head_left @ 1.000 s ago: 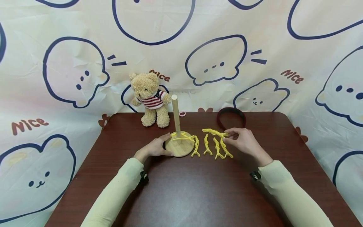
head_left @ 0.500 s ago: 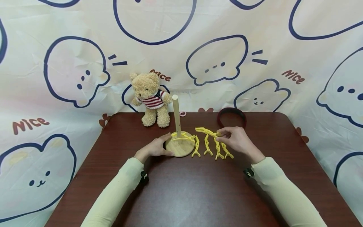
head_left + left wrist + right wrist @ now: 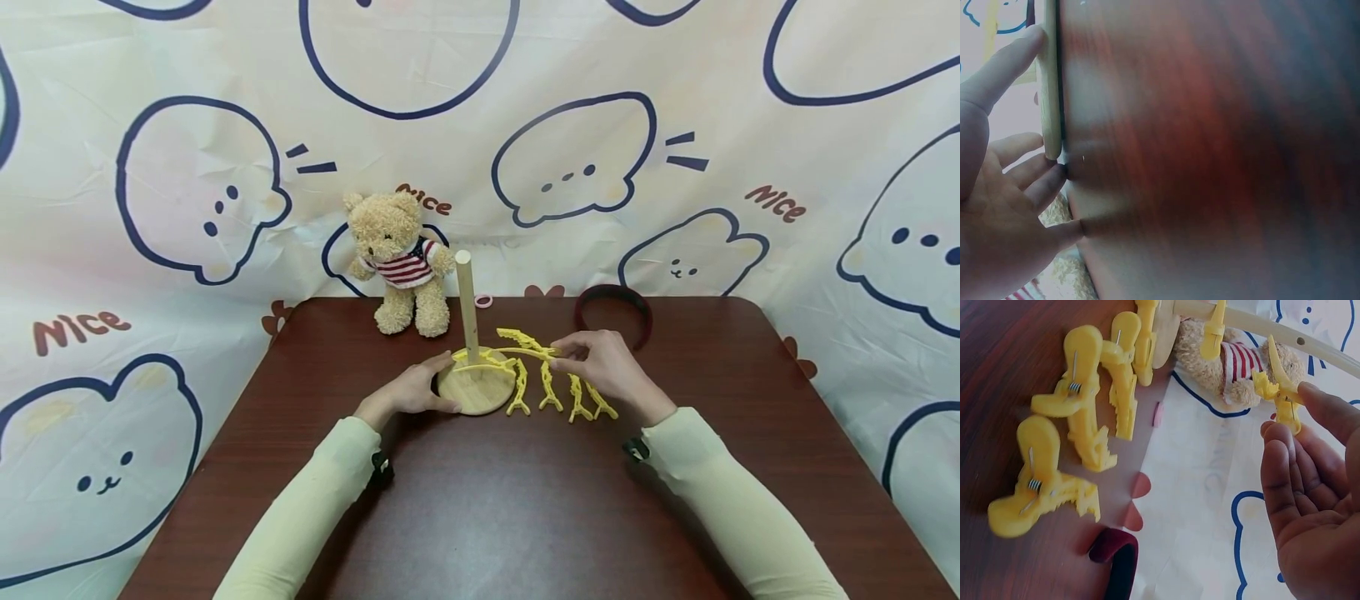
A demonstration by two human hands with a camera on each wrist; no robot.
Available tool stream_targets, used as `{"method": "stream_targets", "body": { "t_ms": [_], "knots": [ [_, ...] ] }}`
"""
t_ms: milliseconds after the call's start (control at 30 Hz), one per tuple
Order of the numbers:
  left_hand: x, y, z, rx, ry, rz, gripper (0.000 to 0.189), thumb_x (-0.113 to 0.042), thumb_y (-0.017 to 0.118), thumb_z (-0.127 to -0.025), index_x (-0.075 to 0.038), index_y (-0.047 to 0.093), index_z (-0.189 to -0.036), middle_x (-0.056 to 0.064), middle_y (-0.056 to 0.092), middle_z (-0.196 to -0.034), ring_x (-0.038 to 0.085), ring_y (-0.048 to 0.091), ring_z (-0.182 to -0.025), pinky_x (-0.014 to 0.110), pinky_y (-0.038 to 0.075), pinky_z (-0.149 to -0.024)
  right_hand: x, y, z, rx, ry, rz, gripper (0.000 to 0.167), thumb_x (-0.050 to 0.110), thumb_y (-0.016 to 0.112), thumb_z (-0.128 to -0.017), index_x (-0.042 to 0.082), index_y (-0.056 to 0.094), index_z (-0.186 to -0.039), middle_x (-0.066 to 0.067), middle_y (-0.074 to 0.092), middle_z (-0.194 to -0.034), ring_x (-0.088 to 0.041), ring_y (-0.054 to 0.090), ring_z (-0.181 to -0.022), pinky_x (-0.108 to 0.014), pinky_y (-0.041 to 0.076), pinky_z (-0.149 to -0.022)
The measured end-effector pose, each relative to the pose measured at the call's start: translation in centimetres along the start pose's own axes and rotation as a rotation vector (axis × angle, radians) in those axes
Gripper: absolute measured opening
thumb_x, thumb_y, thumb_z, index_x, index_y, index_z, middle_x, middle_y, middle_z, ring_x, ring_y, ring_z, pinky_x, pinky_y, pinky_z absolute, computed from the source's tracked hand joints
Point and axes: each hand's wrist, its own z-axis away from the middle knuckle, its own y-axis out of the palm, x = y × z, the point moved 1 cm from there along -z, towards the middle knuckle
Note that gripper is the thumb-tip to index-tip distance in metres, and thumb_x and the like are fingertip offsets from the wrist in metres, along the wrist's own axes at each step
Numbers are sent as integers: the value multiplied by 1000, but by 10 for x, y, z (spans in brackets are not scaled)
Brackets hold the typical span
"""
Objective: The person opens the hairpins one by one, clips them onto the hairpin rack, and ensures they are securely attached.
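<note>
In the head view, my left hand (image 3: 411,387) holds the edge of a round wooden base (image 3: 474,393) with an upright wooden post (image 3: 467,308). The left wrist view has its thumb and fingers spread at the base's rim (image 3: 1051,112). One yellow alligator hair clip (image 3: 495,364) sits low on the post, above the base. My right hand (image 3: 603,367) pinches the tail of another yellow alligator hair clip (image 3: 1285,400), its toothed jaws spread and pointing toward the post. Several more yellow clips (image 3: 1084,394) lie on the table just right of the base.
A teddy bear (image 3: 397,267) in a striped shirt stands behind the base. At the back right is a dark red headband (image 3: 612,292). A small pink ring (image 3: 483,301) lies near the back edge of the brown table (image 3: 480,500), before a printed cloth.
My right hand has moved left toward the post with its clip, whose jaws have spread apart. The left hand and wooden base have stayed put.
</note>
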Motion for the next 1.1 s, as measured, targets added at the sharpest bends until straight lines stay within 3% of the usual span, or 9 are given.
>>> {"method": "stream_targets", "body": {
  "t_ms": [300,767,1100],
  "knots": [
    [0,0,-1,-15,10,-16,97,-40,83,-81,-5,33,-156,16,23,-166,37,28,-150,53,28,-120,11,10,-12,14,-43,-36,24,30,80,-86,17,79,-107,3,76,-90,-12,64,-73,-29,54,-63],
    [-1,0,1,8,-1,2,97,-40,82,-82,-6,31,-157,15,20,-167,37,25,-151,54,27,-121,28,27,-27,42,-98,-8,21,29,78,-88,19,80,-106,4,78,-93,-9,67,-79,-29,55,-70],
    [1,0,1,1,3,-15,95,-42,82,-81,-5,34,-155,14,21,-167,37,26,-151,56,26,-120,34,36,-35,42,-93,-13,21,27,79,-86,17,80,-104,3,78,-91,-9,67,-78,-26,55,-66]
  ]
}}
